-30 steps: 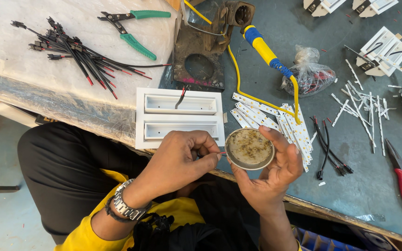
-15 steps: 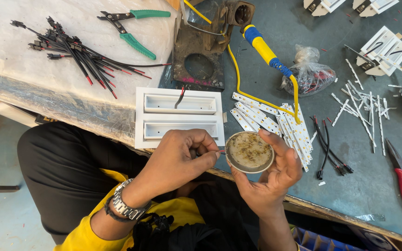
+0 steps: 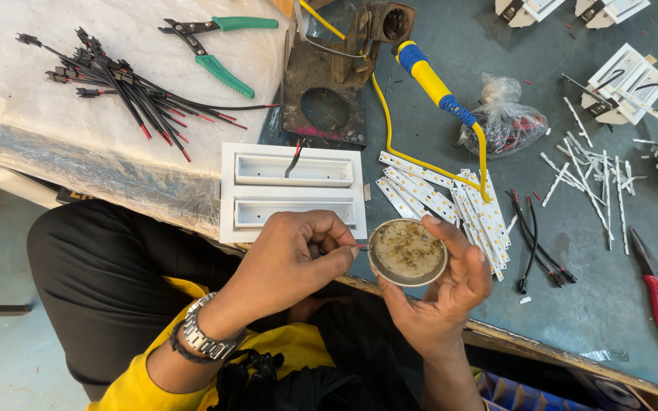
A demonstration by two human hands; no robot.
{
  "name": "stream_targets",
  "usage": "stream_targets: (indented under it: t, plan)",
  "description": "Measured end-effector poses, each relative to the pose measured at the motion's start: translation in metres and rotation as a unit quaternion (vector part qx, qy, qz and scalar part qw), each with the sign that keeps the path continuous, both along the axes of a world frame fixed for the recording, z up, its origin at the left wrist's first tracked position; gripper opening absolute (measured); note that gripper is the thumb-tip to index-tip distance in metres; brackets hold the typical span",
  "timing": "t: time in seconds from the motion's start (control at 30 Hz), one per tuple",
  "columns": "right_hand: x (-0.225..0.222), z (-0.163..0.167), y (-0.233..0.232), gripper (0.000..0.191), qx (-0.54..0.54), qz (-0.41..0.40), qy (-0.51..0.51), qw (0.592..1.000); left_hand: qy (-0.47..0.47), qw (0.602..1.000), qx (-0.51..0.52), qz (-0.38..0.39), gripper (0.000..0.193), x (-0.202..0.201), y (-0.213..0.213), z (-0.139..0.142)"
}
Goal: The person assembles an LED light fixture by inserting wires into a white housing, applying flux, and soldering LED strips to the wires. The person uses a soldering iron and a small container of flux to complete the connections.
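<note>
Round tin [image 3: 407,252] in right hand [image 3: 443,293] — left hand [image 3: 295,255] alongside

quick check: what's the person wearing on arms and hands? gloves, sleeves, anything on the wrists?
No gloves: both the left hand and right hand are bare. The left wrist carries a silver metal-link watch with a thin dark band beside it. A yellow sleeve shows at the left forearm. The right wrist and forearm are bare as far as visible.
</note>
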State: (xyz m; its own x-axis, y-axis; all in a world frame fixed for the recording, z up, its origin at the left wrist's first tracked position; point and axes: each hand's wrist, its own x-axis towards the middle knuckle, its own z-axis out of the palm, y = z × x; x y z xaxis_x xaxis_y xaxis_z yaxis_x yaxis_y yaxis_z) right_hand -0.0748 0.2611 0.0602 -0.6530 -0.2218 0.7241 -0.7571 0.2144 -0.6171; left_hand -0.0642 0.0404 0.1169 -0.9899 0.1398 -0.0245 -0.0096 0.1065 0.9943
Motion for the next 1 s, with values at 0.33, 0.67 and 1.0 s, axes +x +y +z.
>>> stream_targets:
  t: [0.33,0.67,1.0]
  plan:
    - [-0.009,0.021,0.015,0.103,0.032,-0.044,-0.138,0.989,0.037,0.999,-0.004,-0.001,0.013,0.004,0.0,-0.003]
    - [-0.094,0.051,0.018,0.089,0.084,0.064,-0.31,0.945,0.016,0.991,0.135,-0.018,0.007,0.018,-0.01,-0.028]
    - [-0.186,0.042,-0.059,0.096,0.138,0.117,-0.307,0.934,0.1,0.982,0.16,0.014,0.009,0.031,-0.022,-0.049]
